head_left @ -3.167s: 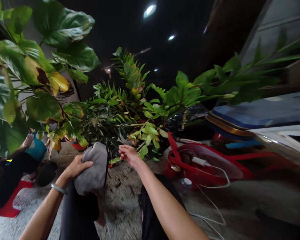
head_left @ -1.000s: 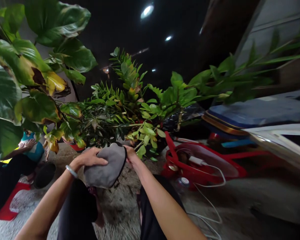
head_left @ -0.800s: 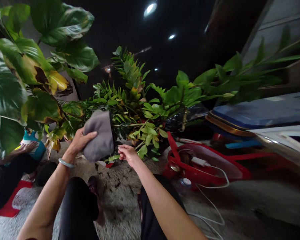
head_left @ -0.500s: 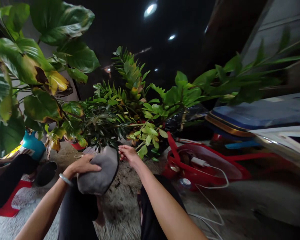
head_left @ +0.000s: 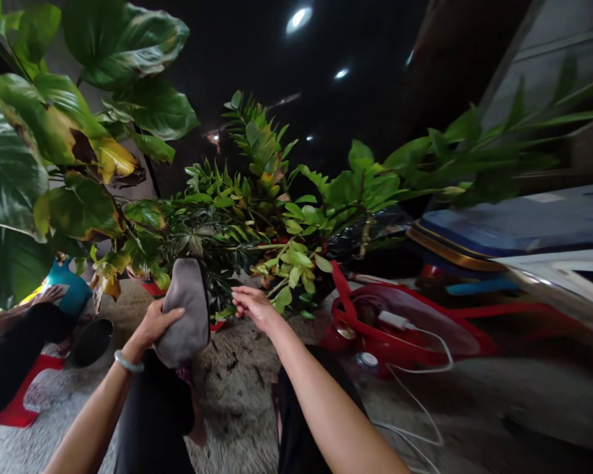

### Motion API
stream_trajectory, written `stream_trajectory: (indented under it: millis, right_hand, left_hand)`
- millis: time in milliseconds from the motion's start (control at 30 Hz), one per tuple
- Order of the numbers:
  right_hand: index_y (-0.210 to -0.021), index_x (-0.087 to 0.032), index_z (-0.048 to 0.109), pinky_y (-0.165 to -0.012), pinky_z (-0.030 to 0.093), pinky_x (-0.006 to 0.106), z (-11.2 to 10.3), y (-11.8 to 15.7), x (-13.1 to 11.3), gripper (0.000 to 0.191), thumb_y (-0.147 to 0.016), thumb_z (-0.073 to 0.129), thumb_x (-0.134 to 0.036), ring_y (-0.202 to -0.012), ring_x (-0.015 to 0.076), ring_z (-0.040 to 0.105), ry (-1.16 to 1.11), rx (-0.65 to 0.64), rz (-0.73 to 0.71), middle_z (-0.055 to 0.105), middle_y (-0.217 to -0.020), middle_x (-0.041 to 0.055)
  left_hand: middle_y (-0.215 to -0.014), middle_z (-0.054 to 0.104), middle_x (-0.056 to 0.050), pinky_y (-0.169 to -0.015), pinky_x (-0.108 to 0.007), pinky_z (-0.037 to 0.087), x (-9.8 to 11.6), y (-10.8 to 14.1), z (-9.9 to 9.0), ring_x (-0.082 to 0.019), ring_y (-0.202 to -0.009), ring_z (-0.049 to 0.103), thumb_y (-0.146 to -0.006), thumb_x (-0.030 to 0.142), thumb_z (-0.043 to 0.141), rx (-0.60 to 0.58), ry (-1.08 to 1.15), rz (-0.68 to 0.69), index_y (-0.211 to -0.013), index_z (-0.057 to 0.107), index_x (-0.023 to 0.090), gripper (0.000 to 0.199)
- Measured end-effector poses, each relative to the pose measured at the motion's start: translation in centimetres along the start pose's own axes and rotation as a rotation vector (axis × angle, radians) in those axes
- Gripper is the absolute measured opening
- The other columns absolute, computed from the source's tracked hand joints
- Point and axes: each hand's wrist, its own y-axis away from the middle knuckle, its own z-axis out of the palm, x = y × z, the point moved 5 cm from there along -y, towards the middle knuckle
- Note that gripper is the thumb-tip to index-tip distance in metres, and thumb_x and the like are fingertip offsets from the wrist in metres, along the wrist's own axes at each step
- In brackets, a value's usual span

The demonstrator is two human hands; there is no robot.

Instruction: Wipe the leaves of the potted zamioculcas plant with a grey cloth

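My left hand grips a grey shoe sole by its left side, thumb lying over the soft face and the other fingers hidden behind. The sole stands nearly upright above my left knee, with a dark rim along its right edge. To the right of the sole, apart from it, my right hand is closed in a pinch, thumb against the fingertips. Whatever sits in that pinch is too small to make out.
Leafy potted plants stand close in front. At right are a red bag with a white charger and cable, and a capped bottle. A dark pot and another seated person are at left.
My left hand has tipped the sole more upright and shifted it left, away from my right hand. The right hand has barely moved.
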Motion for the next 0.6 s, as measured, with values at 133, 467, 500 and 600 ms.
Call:
stream_trajectory:
  millis: [133, 467, 500, 600]
  right_hand:
    - [-0.082, -0.017, 0.067, -0.045, 0.050, 0.022, 0.7, 0.4, 0.1, 0.031, -0.061, 0.087, -0.027, -0.040, 0.0073, 0.049, 0.016, -0.173, -0.020, 0.062, -0.055, -0.0061]
    - [-0.069, -0.019, 0.059, -0.041, 0.048, 0.022, 0.6, 0.3, -0.5, 0.020, -0.070, 0.079, -0.023, -0.037, 0.0070, 0.045, 0.022, -0.062, -0.010, 0.057, -0.052, -0.0070]
    - [-0.070, -0.019, 0.059, -0.040, 0.048, 0.022, 0.4, 0.4, -0.6, 0.019, -0.071, 0.078, -0.022, -0.036, 0.0071, 0.046, 0.028, -0.040, 0.001, 0.057, -0.052, -0.0069]
    - [-0.068, -0.019, 0.058, -0.037, 0.046, 0.021, -0.1, 0.6, -0.6, 0.017, -0.074, 0.073, -0.019, -0.036, 0.0076, 0.047, 0.046, 0.031, 0.040, 0.058, -0.052, -0.0059]
  left_hand:
    - [-0.072, 0.072, -0.005, -0.059, -0.030, 0.051, 0.9, 1.7, -1.2, -0.023, -0.066, 0.066, -0.060, 0.046, 0.085, -0.006, 0.095, -0.040, -0.082, 0.072, 0.015, 0.040]
    - [-0.077, 0.073, -0.005, -0.065, -0.032, 0.054, 3.8, -1.5, -2.3, -0.022, -0.070, 0.066, -0.061, 0.046, 0.082, 0.345, 0.152, 0.049, -0.085, 0.071, 0.015, 0.041]
    - [-0.075, 0.073, -0.005, -0.064, -0.032, 0.054, 2.1, -0.7, -1.0, -0.022, -0.069, 0.066, -0.061, 0.046, 0.082, 0.243, 0.116, -0.016, -0.083, 0.071, 0.015, 0.039]
    - [-0.069, 0.072, -0.004, -0.062, -0.033, 0.053, -0.9, 2.1, 2.1, -0.022, -0.065, 0.065, -0.057, 0.042, 0.086, -0.117, 0.053, -0.143, -0.077, 0.073, 0.016, 0.035]
